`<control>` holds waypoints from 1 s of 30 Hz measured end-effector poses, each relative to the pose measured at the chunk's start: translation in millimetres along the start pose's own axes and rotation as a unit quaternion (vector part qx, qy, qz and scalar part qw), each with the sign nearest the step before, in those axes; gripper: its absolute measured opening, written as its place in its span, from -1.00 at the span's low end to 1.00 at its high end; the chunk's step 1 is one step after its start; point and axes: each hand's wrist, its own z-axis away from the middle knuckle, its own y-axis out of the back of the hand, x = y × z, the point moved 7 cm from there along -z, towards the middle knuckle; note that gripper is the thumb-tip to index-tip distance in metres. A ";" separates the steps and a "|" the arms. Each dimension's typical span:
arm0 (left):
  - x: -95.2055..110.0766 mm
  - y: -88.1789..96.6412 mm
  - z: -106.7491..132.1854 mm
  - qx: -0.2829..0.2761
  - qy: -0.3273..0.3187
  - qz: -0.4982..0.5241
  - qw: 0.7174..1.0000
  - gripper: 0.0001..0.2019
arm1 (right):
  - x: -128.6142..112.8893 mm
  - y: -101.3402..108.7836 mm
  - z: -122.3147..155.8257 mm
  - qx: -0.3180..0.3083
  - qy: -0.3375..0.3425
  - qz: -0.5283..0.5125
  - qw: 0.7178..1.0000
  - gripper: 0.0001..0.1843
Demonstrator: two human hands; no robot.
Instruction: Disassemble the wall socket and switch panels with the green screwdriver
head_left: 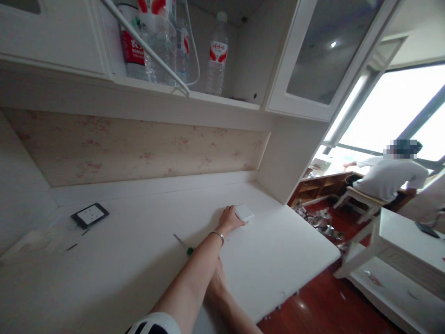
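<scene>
My left hand (230,219), with a metal bangle at its wrist, reaches across the white tabletop. Its fingers and thumb grip the near edge of a flat white square panel (244,212) lying there. Beneath my left forearm, my right hand (218,279) is partly covered, and its fingers are hidden. A screwdriver (182,244) with a green-ended handle pokes out on the other side of that forearm. Whether my right hand touches it cannot be seen.
A black-framed pad (90,215) with small pieces on it lies at left, beside two thin dark sticks. Overhead, an open cabinet holds plastic bottles (217,55). At right, a person (391,176) sits by the window, beyond a white side table (410,236).
</scene>
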 end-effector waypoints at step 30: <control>-162.0 198.9 276.3 0.119 0.003 0.205 0.972 -0.19 | -11.6 1.9 -0.2 0.024 -0.007 0.014 1.000 -0.66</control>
